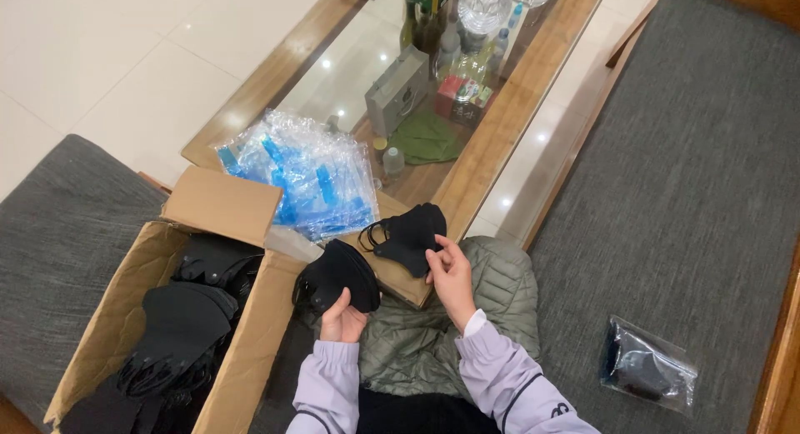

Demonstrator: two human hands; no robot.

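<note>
Two black mask stacks, one [340, 276] clasped in left-hand fingers [343, 311], one [408, 236] pinched by right-hand fingers [437, 252].

Two bunches of folded black masks, one [337, 276] lap-side, another [410, 234] just beyond.

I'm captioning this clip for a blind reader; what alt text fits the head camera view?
A seated person's left hand holds a stack of black face masks while the right hand pinches another black mask. An open cardboard box of more masks sits to the left, clear plastic bags lie on a glass-topped table, and one bagged mask rests on the grey sofa.
</note>
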